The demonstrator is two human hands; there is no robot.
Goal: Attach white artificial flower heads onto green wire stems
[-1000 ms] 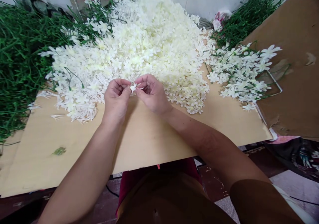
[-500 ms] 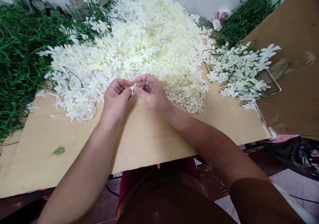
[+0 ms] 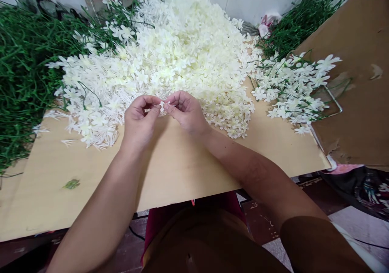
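Between my fingertips is a small white artificial flower [image 3: 162, 105], partly covered by the thumbs. My left hand [image 3: 142, 117] pinches it from the left, and my right hand [image 3: 186, 113] pinches it from the right. Both hands are held just above the front edge of a large heap of white artificial flowers [image 3: 194, 50] with pale yellow centres. Loose white stamen-like pieces [image 3: 103, 137] lie at the heap's near left side.
Green plastic stems [image 3: 33, 50] are piled at the left, with another bunch [image 3: 294, 26] at the back right. Assembled white flower sprays [image 3: 291, 86] lie at the right beside an upright cardboard sheet [image 3: 358, 82] and a bent metal wire [image 3: 336, 99]. A dried leaf scrap [image 3: 72, 184] rests on the tabletop [image 3: 182, 167].
My fingers have shifted slightly on the small white flower, which now shows its petals spread more between the thumbs. My left hand has moved a little to the left.
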